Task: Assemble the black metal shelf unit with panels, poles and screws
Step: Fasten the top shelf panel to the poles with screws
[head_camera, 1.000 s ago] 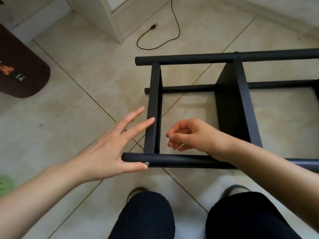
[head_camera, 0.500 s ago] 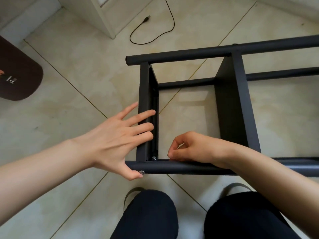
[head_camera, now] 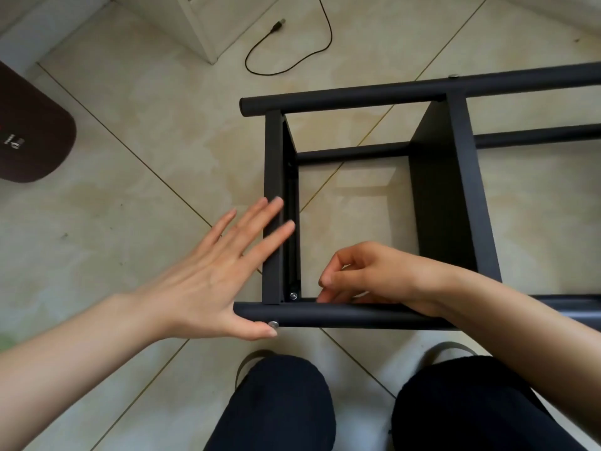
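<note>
left hand [head_camera: 214,281] flat, fingers straight against shelf unit [head_camera: 357,315]; right hand [head_camera: 367,275] curled, contents unclear

A home is showing here; glossy beige floor tiles [head_camera: 136,131] are lying under a dark brown doormat [head_camera: 29,138], a thin black charging cable [head_camera: 292,56] and a white cabinet corner [head_camera: 195,24].

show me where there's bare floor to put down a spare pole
Bare floor lies between the mat, the cable and the end panel. It is crowded at the near pole, where both hands, left and right, work.
</note>
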`<state>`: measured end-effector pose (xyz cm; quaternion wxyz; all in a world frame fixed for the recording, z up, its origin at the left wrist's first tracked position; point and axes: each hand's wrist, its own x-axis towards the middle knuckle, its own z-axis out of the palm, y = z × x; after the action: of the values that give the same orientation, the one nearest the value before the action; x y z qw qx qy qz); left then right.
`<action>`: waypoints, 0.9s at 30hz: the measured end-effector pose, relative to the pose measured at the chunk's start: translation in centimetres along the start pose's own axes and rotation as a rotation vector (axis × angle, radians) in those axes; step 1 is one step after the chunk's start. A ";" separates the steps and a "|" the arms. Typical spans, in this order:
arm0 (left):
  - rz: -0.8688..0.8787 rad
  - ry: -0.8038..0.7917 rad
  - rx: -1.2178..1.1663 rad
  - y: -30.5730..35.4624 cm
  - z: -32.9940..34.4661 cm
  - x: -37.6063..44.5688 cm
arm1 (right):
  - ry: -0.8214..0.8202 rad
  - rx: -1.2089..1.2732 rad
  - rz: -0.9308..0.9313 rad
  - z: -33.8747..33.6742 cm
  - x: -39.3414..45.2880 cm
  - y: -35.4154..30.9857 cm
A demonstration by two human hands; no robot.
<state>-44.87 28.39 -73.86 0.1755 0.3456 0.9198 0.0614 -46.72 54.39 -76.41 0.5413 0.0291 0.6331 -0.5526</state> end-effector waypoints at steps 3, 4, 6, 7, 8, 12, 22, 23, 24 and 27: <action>-0.161 -0.042 -0.267 -0.1 0.5 -0.8 | 0.068 0.052 -0.080 0.3 0.1 -0.5; -0.201 -0.068 -0.360 -0.1 0.7 -0.9 | 0.107 0.051 -0.114 0.5 0.2 -0.8; -0.264 -0.110 -0.504 0.1 1.2 -1.1 | 0.175 0.068 -0.186 1.0 0.5 -1.5; -0.282 -0.124 -0.565 0.2 1.5 -1.2 | 0.188 0.093 -0.217 1.3 0.7 -1.8; -0.288 -0.136 -0.625 0.3 1.7 -1.3 | 0.188 0.122 -0.241 1.7 0.9 -2.1; -0.249 -0.175 -0.801 0.5 2.4 -1.4 | 0.167 0.097 -0.307 2.8 1.4 -2.5; -0.314 -0.107 -0.953 1.5 3.3 -1.3 | 0.150 0.233 -0.309 2.8 2.1 -1.6; -0.317 -0.118 -0.965 1.5 3.3 -1.3 | 0.148 0.242 -0.306 2.7 2.1 -1.6; -0.319 -0.134 -0.974 1.4 3.2 -1.2 | 0.144 0.250 -0.303 2.7 2.1 -1.6; -0.253 -0.093 -0.792 1.4 2.5 -1.2 | 0.134 0.286 -0.292 2.7 2.1 -1.5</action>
<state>-42.30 28.63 -75.51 0.3425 0.1380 0.8515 0.3723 -46.79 50.65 -76.43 0.4025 0.0502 0.5801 -0.7063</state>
